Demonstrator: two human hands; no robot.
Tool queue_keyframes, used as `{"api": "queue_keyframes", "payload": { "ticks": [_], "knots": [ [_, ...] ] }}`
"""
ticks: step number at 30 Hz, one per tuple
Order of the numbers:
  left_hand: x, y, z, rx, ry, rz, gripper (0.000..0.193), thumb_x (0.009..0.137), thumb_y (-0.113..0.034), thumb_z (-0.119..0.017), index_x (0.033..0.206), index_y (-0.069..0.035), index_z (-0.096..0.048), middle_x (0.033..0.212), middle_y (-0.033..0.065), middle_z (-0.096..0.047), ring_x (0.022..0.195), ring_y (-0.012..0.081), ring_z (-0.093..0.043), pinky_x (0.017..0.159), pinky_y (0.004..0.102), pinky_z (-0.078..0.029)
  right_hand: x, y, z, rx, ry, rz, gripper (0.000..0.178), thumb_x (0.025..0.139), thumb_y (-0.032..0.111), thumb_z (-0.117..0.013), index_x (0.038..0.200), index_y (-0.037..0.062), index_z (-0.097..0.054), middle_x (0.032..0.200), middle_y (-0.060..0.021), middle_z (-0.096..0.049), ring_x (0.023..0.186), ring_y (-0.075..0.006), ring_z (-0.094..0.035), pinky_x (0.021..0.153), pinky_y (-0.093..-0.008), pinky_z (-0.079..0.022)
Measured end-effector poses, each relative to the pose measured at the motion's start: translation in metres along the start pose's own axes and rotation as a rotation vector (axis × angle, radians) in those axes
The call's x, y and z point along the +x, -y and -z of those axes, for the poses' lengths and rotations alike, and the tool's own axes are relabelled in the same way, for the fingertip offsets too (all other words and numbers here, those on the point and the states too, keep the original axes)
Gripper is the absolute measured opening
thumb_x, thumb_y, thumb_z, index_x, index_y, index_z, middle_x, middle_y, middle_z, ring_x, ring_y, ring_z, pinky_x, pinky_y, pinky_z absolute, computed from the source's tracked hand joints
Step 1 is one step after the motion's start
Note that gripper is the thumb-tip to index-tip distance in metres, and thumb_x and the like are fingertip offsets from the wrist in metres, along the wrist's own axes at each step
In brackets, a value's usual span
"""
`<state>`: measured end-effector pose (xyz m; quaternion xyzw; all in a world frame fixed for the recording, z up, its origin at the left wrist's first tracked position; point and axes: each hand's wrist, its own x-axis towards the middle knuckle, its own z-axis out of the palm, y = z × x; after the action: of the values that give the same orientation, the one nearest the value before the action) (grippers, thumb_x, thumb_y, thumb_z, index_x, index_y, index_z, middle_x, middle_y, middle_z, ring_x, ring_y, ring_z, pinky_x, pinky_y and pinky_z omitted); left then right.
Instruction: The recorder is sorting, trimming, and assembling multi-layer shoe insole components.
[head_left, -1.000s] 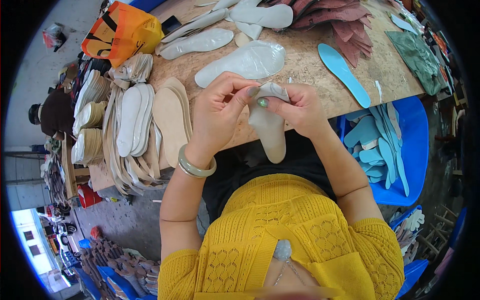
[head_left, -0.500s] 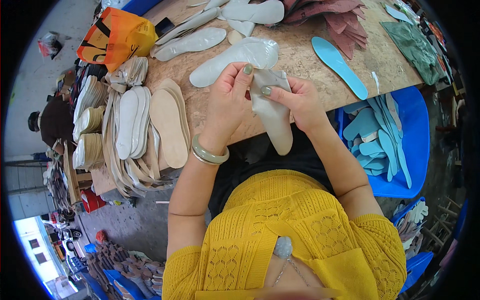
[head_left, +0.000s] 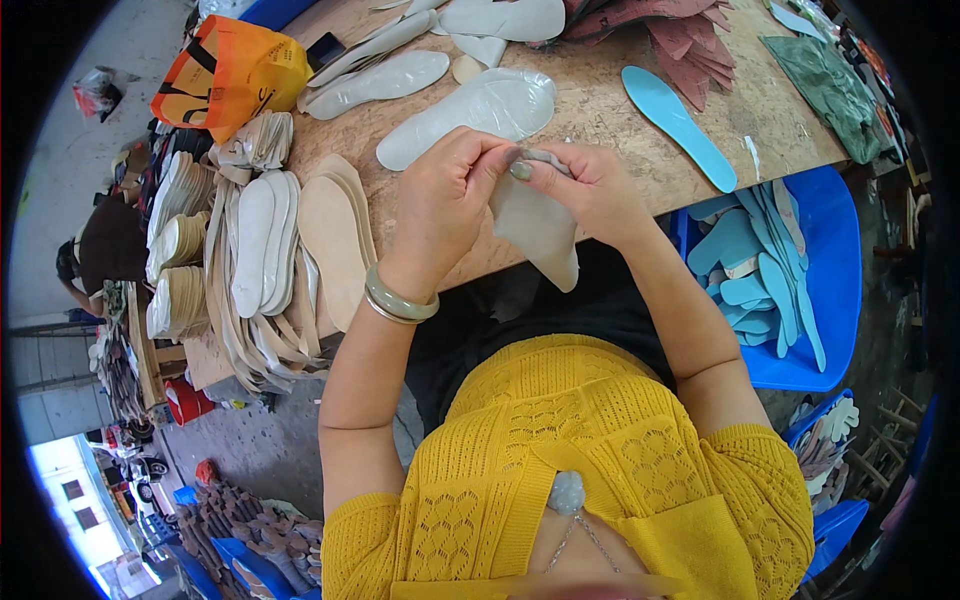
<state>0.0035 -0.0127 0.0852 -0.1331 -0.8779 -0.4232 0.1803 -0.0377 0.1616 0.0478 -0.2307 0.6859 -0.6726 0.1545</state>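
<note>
Between my two hands hangs a thin greyish-white insole-shaped piece [head_left: 538, 232], its upper edge pinched and folded by the fingers and its narrow end pointing down past the table edge. My left hand [head_left: 448, 195], with bangles at the wrist, grips the top left of it. My right hand [head_left: 590, 195] holds the top right, thumb pressed on the fold. The fingertips almost meet, and part of the upper end is hidden behind them. Just beyond the hands a film-covered whitish insole [head_left: 465, 118] lies on the wooden table [head_left: 590, 115].
A blue insole [head_left: 680, 130] lies at the right, above a blue bin [head_left: 835, 270] of blue insoles. Stacked beige insoles [head_left: 335, 235] and white insoles [head_left: 265, 240] stand left. Reddish sheets [head_left: 690, 55] and an orange bag [head_left: 235, 80] sit farther back. Another person [head_left: 115, 240] is far left.
Both hands have drawn closer together, and the upper end of the greyish-white piece is now bunched and folded. Its lower tip has risen slightly.
</note>
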Motion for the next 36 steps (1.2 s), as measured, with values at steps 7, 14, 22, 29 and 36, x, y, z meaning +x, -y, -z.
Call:
{"api": "queue_keyframes", "payload": {
  "ticks": [7,14,22,29,36],
  "knots": [
    [0.002,0.022,-0.021,-0.555,-0.114,0.39,0.023,0.098,-0.024,-0.058,0.089,-0.003,-0.063,0.075,-0.0035,-0.059,0.066,0.0047,-0.05,0.06,0.02,-0.039,-0.002,-0.004,-0.015,-0.554,-0.176,0.452,0.016,0.09,0.015,-0.062,0.098,0.0032,-0.069,0.069,-0.0119,-0.061,0.059,-0.0117,-0.057,0.056,-0.0293,-0.046],
    [0.007,0.002,-0.012,-0.737,-0.053,0.485,0.025,0.098,-0.027,-0.057,0.091,-0.003,-0.06,0.077,-0.0034,-0.056,0.072,0.0032,-0.048,0.06,0.0212,-0.041,-0.002,-0.006,-0.005,0.117,-0.228,0.045,0.019,0.093,0.018,-0.061,0.099,0.001,-0.068,0.074,-0.0015,-0.065,0.066,-0.0053,-0.057,0.058,-0.024,-0.046],
    [-0.001,0.016,-0.012,-0.425,0.103,0.323,0.02,0.098,-0.024,-0.057,0.091,-0.006,-0.06,0.077,-0.0063,-0.057,0.069,0.0026,-0.049,0.064,0.0194,-0.043,-0.004,-0.007,0.002,0.129,-0.168,-0.001,0.023,0.094,0.02,-0.063,0.103,-0.0001,-0.069,0.086,0.0016,-0.065,0.077,-0.004,-0.056,0.071,-0.0192,-0.045],
    [-0.018,-0.004,0.008,-0.437,-0.059,0.396,0.018,0.099,-0.02,-0.054,0.089,-0.007,-0.059,0.075,-0.007,-0.053,0.068,0.0007,-0.047,0.061,0.0181,-0.041,-0.011,-0.056,0.001,0.715,0.094,-0.107,0.032,0.083,0.014,-0.066,0.11,-0.0024,-0.063,0.089,-0.0009,-0.063,0.078,-0.0085,-0.057,0.071,-0.025,-0.047],
    [-0.049,-0.001,0.01,-0.167,-0.075,0.316,0.013,0.095,-0.014,-0.058,0.087,-0.003,-0.058,0.07,0.0046,-0.055,0.062,0.0123,-0.051,0.057,0.0293,-0.043,-0.04,-0.048,-0.023,0.48,-0.038,-0.219,0.03,0.084,0.004,-0.062,0.113,-0.0029,-0.061,0.101,-0.0071,-0.067,0.087,-0.0168,-0.064,0.079,-0.0307,-0.051]
  ]
}}
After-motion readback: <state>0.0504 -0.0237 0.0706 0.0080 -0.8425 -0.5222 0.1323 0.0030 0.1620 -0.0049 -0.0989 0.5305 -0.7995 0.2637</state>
